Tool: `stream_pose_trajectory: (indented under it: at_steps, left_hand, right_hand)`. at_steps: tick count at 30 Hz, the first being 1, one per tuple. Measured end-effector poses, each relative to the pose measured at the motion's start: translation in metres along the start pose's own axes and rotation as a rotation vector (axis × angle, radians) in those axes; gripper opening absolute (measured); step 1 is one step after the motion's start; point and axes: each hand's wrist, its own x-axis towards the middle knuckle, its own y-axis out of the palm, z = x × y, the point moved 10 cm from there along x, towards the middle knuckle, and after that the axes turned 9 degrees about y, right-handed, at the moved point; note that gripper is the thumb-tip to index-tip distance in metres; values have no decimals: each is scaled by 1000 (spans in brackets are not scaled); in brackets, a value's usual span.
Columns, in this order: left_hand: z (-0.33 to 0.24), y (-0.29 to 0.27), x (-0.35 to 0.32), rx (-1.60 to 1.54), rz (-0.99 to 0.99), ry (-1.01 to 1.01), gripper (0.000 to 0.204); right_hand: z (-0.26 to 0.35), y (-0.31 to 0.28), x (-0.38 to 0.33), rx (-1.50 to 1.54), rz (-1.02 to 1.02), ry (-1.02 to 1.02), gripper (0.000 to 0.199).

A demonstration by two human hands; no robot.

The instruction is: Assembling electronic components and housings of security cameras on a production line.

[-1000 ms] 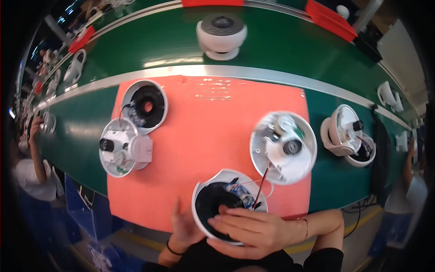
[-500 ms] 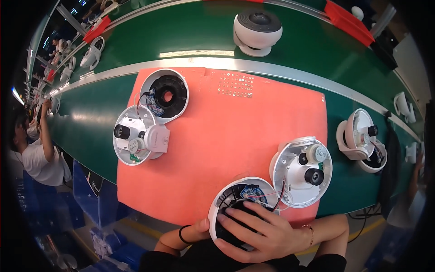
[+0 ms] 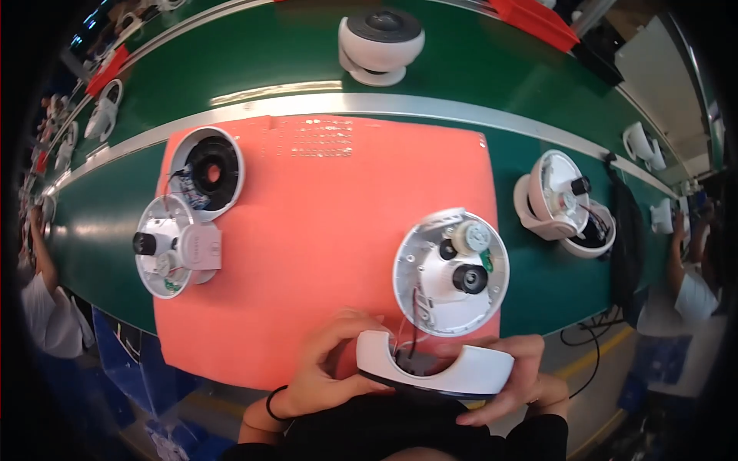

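Observation:
A white round camera cover [image 3: 384, 359] with a half-round cutout stands tilted on edge near my body. My left hand [image 3: 327, 373] grips its left end, the thumb low against it and the other fingers partly blurred. My right hand [image 3: 516, 380] holds the right end, with fingers behind and the thumb below. Thin wires run from the cover to an opened white camera body [image 3: 450, 303] just beyond it, which shows a black lens [image 3: 470, 279] and a round motor [image 3: 470, 237]. The inside of the cover is mostly hidden.
On the pink mat [image 3: 323, 230], another opened camera body [image 3: 201, 250] lies left beside its cover [image 3: 236, 173]. Small screws [image 3: 327, 138] sit in rows at the far edge. A third opened camera [image 3: 557, 196] stands right; a closed one [image 3: 380, 50] stands on the far green belt.
The cover has turned from lying open-side up to standing tilted on edge. My right hand has moved from over its inside to its right end. The whole view has shifted.

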Motion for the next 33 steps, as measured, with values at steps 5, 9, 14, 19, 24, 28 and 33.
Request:
stream_pose_trajectory:
  at_steps: [5, 9, 14, 19, 24, 28, 33]
  left_hand:
    - [-15, 15, 10, 353, 118, 118, 36]
    - [-13, 15, 10, 328, 123, 50, 37]
    - [-13, 14, 10, 331, 83, 82, 38]
    - [-20, 16, 11, 345, 81, 99, 38]
    - [-24, 20, 14, 415, 106, 79, 44]
    - [-30, 25, 15, 584, 150, 107, 55]
    - [-29, 28, 15, 645, 179, 131, 57]
  right_hand:
    - [26, -7, -10, -294, -105, -336, 61]
    - [30, -12, -8, -306, -147, -349, 53]
    - [33, -13, -8, -345, -159, -317, 55]
    - [34, -11, -11, -362, -187, -370, 59]
    - [26, -13, -11, -424, -177, -336, 62]
    - [22, -17, -13, -380, -209, -347, 63]
    - [12, -20, -17, -555, -206, -255, 72]
